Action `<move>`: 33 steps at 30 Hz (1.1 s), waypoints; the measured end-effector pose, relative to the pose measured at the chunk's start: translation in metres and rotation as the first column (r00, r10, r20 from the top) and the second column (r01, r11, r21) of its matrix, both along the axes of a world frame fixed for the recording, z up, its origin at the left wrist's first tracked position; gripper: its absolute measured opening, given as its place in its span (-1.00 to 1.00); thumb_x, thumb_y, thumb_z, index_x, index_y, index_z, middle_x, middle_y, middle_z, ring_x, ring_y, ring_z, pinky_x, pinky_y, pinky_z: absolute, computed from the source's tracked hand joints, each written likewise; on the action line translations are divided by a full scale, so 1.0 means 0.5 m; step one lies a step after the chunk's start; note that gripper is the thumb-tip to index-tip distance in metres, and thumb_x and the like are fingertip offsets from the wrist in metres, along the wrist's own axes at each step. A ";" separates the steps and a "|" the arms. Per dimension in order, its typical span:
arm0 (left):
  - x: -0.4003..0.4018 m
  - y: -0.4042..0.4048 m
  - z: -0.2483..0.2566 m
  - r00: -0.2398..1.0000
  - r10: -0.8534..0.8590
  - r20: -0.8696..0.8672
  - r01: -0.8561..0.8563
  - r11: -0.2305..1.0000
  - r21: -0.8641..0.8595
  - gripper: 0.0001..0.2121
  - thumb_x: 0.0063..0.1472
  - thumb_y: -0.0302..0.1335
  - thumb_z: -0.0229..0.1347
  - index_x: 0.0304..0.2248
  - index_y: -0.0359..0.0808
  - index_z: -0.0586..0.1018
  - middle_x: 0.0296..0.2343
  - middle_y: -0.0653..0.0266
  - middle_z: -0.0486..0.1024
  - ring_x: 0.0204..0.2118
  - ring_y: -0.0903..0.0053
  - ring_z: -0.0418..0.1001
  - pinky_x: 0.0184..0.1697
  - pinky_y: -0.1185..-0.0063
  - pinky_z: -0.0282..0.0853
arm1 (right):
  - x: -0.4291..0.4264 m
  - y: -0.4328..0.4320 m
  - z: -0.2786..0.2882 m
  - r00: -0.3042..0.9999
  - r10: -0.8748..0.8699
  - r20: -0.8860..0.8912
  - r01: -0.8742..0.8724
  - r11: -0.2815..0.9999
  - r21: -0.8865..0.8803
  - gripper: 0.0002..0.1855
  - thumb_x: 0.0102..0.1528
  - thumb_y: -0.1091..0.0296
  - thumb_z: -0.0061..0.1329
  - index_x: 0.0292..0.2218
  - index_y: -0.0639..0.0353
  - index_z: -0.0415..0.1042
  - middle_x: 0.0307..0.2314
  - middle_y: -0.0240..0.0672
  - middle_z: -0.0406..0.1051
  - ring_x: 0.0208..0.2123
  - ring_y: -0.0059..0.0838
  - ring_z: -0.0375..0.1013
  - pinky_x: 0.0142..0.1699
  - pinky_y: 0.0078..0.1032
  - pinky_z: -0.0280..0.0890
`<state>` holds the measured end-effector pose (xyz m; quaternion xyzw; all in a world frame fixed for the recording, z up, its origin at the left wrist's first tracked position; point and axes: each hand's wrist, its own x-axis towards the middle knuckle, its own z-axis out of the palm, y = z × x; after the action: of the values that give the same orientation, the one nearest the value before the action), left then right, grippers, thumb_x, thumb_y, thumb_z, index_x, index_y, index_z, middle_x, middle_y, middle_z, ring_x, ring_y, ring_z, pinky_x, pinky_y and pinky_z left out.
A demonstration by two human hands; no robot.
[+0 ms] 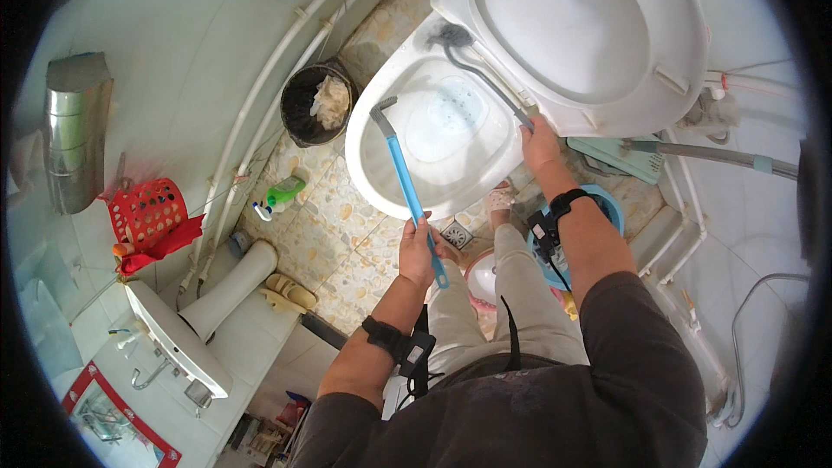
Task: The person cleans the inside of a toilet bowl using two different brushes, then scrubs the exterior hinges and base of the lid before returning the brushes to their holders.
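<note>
My left hand point(419, 250) grips the blue handle of a scrubbing brush point(405, 177), whose grey angled head hangs over the front rim of a white toilet bowl point(380, 185). In my right hand point(541, 145) is the dark handle of a toilet brush point(478, 69). Its dark bristled head rests on the back of the bowl rim, by the hinge, where the surface around it looks grey and wet. Bluish water with bubbles point(458, 104) lies in the bowl. The toilet seat and lid point(676, 32) are raised.
A lined waste bin point(296, 133) holding crumpled paper stands left of the toilet. Green bottle point(286, 190) and floor drain point(457, 234) are on the tiles. A blue basin point(608, 198) sits by my right leg. Pipes point(273, 68) run along the wall near a pedestal sink point(175, 344).
</note>
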<state>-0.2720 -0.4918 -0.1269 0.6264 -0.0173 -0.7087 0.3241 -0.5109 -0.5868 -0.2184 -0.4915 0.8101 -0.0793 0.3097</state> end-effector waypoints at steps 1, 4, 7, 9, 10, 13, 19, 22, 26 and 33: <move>-0.004 -0.004 0.003 1.000 0.000 0.004 0.000 1.000 0.005 -0.81 0.12 -0.33 -0.24 -0.31 -0.24 0.23 -0.72 0.34 0.22 -0.73 0.67 0.14 -0.67 0.69 0.10 | -0.001 0.003 -0.011 0.998 -0.059 0.011 0.059 0.998 0.010 -0.73 -0.06 0.27 -0.23 -0.30 0.19 0.22 -0.37 -0.14 0.26 -0.32 -0.18 0.24 -0.24 -0.35 0.16; -0.022 -0.025 -0.002 0.999 0.015 -0.031 -0.017 0.998 -0.056 -0.79 0.11 -0.33 -0.23 -0.28 -0.23 0.23 -0.66 0.34 0.23 -0.67 0.66 0.18 -0.61 0.67 0.16 | -0.007 0.022 -0.048 0.989 -0.144 -0.017 0.142 0.987 -0.070 -0.71 -0.10 0.27 -0.18 -0.32 0.21 0.25 -0.40 -0.12 0.28 -0.34 -0.16 0.25 -0.24 -0.36 0.16; -0.036 -0.054 -0.025 0.997 0.072 -0.031 -0.074 0.995 -0.072 -0.77 0.11 -0.34 -0.21 -0.24 -0.23 0.25 -0.62 0.38 0.23 -0.64 0.66 0.20 -0.60 0.66 0.21 | -0.011 0.024 -0.044 0.985 -0.105 -0.136 0.096 0.993 -0.071 -0.71 -0.11 0.25 -0.16 -0.32 0.18 0.27 -0.43 -0.14 0.31 -0.36 -0.16 0.27 -0.26 -0.36 0.16; -0.044 -0.077 -0.040 0.998 0.059 -0.004 -0.059 0.994 -0.092 -0.76 0.11 -0.32 -0.22 -0.24 -0.23 0.23 -0.57 0.38 0.24 -0.59 0.65 0.22 -0.50 0.61 0.22 | -0.012 0.022 -0.033 0.977 -0.031 -0.210 0.037 0.999 0.022 -0.71 -0.09 0.23 -0.18 -0.30 0.13 0.27 -0.42 -0.18 0.31 -0.36 -0.19 0.27 -0.26 -0.36 0.16; -0.048 -0.090 -0.046 0.998 0.068 0.004 -0.067 0.992 -0.105 -0.75 0.11 -0.31 -0.22 -0.24 -0.22 0.22 -0.58 0.39 0.23 -0.58 0.66 0.21 -0.48 0.61 0.22 | -0.012 0.025 -0.031 0.974 -0.029 -0.224 0.030 1.000 0.001 -0.72 -0.10 0.22 -0.17 -0.31 0.13 0.28 -0.43 -0.19 0.32 -0.37 -0.21 0.28 -0.28 -0.34 0.16; -0.062 -0.131 -0.070 0.996 0.084 0.035 -0.079 0.988 -0.132 -0.74 0.11 -0.30 -0.23 -0.23 -0.21 0.21 -0.60 0.38 0.22 -0.60 0.65 0.21 -0.50 0.61 0.23 | -0.019 0.037 -0.041 0.974 -0.037 -0.224 0.025 0.998 -0.054 -0.73 -0.09 0.20 -0.18 -0.34 0.14 0.28 -0.45 -0.18 0.31 -0.38 -0.21 0.28 -0.30 -0.33 0.16; -0.058 -0.177 -0.138 0.995 -0.044 0.088 0.051 0.995 -0.084 -0.73 0.12 -0.32 -0.26 -0.19 -0.22 0.17 -0.60 0.32 0.23 -0.63 0.62 0.22 -0.57 0.62 0.27 | 0.004 0.024 0.000 0.991 0.003 0.132 0.007 0.997 -0.071 -0.74 -0.06 0.22 -0.24 -0.36 0.21 0.23 -0.49 -0.09 0.28 -0.39 -0.12 0.24 -0.32 -0.33 0.14; -0.060 -0.190 -0.148 0.986 -0.136 0.092 0.137 0.990 -0.011 -0.74 0.09 -0.48 -0.23 -0.18 -0.24 0.16 -0.55 0.24 0.25 -0.60 0.53 0.26 -0.50 0.57 0.32 | 0.017 0.023 0.017 0.977 -0.001 0.215 0.011 0.999 -0.049 -0.73 -0.05 0.22 -0.25 -0.35 0.22 0.21 -0.49 -0.07 0.27 -0.41 -0.10 0.24 -0.32 -0.34 0.14; -0.073 -0.192 -0.138 0.993 -0.112 0.025 0.113 0.993 -0.021 -0.73 0.08 -0.54 -0.22 -0.17 -0.24 0.16 -0.54 0.24 0.25 -0.58 0.53 0.27 -0.47 0.57 0.32 | 0.015 0.031 0.004 0.980 -0.017 0.197 0.043 0.991 -0.129 -0.74 -0.05 0.23 -0.24 -0.34 0.19 0.21 -0.49 -0.09 0.27 -0.43 -0.10 0.25 -0.34 -0.34 0.15; -0.069 -0.138 -0.131 0.998 -0.017 -0.056 0.012 0.997 -0.078 -0.77 0.08 -0.54 -0.23 -0.22 -0.26 0.19 -0.50 0.24 0.26 -0.50 0.51 0.27 -0.39 0.54 0.28 | 0.040 0.017 0.018 0.975 0.006 0.221 0.023 0.991 -0.128 -0.72 -0.06 0.22 -0.23 -0.34 0.23 0.21 -0.56 -0.10 0.29 -0.49 -0.12 0.27 -0.39 -0.36 0.17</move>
<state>-0.3067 -0.5605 -0.1925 0.5929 -0.0402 -0.7273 0.3435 -0.4907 -0.5781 -0.2097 -0.4952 0.7660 -0.1873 0.3647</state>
